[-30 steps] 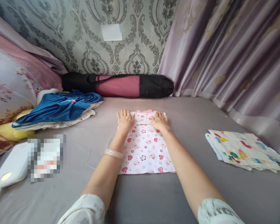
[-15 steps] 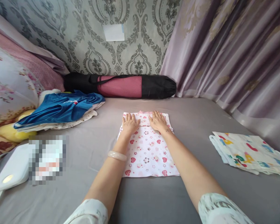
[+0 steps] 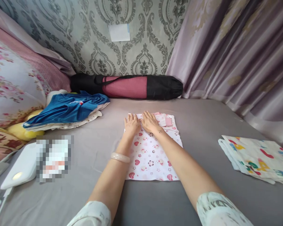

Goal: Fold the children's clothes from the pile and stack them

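Observation:
A white garment (image 3: 153,157) printed with red hearts and flowers lies folded flat on the grey sheet. Across its far end runs a folded sleeve with a pink cuff (image 3: 168,121), the cuff lying at the right. My left hand (image 3: 132,125) rests flat on the far left corner, fingers stretched forward. Close beside it, my right hand (image 3: 150,122) lies flat on the cloth with its fingers extended. Neither hand grips the fabric. My forearms cover parts of the garment's left and right sides.
Folded cloth with colourful letters (image 3: 259,157) lies at the right. At the left are a blue garment (image 3: 68,108), a white power bank (image 3: 23,166) with cables and a blurred-out object (image 3: 55,158). A black and pink rolled bag (image 3: 124,87) lies along the wall.
My right hand has slid left over the garment, up beside my left hand, uncovering the pink cuff. The left hand stays at its corner. The view has shifted slightly.

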Demonstrator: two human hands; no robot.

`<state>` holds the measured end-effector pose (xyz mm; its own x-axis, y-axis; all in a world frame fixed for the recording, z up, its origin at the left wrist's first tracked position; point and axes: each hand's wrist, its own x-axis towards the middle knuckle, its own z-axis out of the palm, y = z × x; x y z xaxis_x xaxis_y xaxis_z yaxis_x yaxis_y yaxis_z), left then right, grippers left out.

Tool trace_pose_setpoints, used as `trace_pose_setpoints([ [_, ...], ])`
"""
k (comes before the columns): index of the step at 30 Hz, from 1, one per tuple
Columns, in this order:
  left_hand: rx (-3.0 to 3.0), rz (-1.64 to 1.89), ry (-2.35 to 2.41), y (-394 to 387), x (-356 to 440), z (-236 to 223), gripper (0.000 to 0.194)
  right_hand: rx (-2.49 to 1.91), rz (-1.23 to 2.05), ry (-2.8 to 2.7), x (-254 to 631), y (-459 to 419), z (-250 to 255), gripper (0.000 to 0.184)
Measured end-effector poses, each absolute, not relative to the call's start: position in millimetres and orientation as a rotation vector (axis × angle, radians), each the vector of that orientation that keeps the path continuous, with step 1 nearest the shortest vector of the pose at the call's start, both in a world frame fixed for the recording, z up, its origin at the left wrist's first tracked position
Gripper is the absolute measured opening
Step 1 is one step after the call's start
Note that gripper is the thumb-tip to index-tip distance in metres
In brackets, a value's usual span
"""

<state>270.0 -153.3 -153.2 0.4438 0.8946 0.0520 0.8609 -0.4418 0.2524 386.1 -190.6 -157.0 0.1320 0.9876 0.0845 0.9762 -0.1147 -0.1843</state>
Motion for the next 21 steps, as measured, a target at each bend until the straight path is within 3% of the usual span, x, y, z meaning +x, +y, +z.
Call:
trace_pose_setpoints([
  [8, 2.331, 0.337, 1.508, -141.8, 267.8, -149.6, 0.048, -2.247, 0.168, -1.928, 388.6, -189.9, -159.4, 0.059],
  [15, 1.852, 0.843, 1.467, -114.8, 238.7, -126.8, 0.051, -2.141, 0.166, -1.941, 356.6, -178.8, -153.0, 0.06],
  [21, 1.889, 0.947, 1.47, -110.8, 220.1, -131.4, 0.046, -2.158, 0.221, -1.917, 346.4, -178.5, -159.8, 0.06],
])
